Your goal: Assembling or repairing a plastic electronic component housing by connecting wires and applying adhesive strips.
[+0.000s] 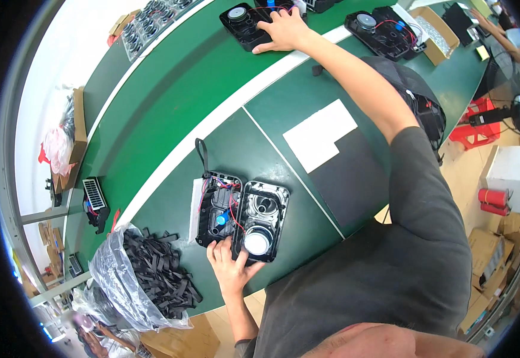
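My left hand (pixel 233 268) grips the lower edge of an open black speaker case (pixel 260 212), which lies unfolded with red wires, a blue cylinder (pixel 222 219), a white-faced round speaker (pixel 257 241) and a black strap at its top. My right hand (pixel 281 30) reaches far across to a second black case (pixel 239 27) at the top, fingers spread over it and gripping it. Just right of that, a third open case (pixel 382 45) holds a speaker and wires. A white sheet (pixel 316 128) and dark mat (pixel 349 185) lie beside my right arm.
A bag of black straps (pixel 158 268) sits lower left, a black backpack (pixel 421 95) right. Speaker trays (pixel 149 30), a solar-panel unit (pixel 95 197) and a cardboard box (pixel 436 36) line the green bench (pixel 152 119). A co-worker's arm (pixel 492 33) shows at upper right.
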Motion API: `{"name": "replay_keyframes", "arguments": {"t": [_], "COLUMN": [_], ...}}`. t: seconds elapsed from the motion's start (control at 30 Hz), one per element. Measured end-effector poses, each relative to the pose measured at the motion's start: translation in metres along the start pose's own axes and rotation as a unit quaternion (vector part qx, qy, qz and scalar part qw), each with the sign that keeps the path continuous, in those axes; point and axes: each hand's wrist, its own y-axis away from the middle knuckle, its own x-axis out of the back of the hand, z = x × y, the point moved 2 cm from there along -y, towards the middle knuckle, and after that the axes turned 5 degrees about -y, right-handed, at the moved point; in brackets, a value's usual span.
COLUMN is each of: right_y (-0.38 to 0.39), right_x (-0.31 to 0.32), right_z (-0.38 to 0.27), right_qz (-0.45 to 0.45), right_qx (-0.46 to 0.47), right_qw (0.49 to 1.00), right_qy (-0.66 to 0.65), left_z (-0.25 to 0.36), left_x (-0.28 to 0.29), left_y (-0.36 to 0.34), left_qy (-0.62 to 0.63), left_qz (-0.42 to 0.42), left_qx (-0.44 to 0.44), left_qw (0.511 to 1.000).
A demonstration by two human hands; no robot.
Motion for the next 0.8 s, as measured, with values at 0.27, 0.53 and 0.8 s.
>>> {"name": "replay_keyframes", "arguments": {"t": [0.27, 0.53, 0.8], "right_y": [-0.003, 0.117, 0.293], "right_x": [0.024, 0.141, 0.156], "right_z": [0.003, -0.011, -0.13], "right_qz": [0.061, 0.034, 0.06], "right_qx": [0.001, 0.043, 0.407], "right_qw": [0.994, 0.95, 0.87], "right_qy": [-0.09, -0.306, -0.271], "left_z": [-0.027, -0.143, -0.173], "left_x": [-0.011, -0.037, -0.09], "left_y": [-0.033, -0.203, -0.324], "left_qy": [0.022, -0.054, -0.134], "left_qz": [0.091, 0.287, 0.198], "left_qx": [0.003, 0.011, 0.14], "left_qw": [0.996, 0.956, 0.961]}}
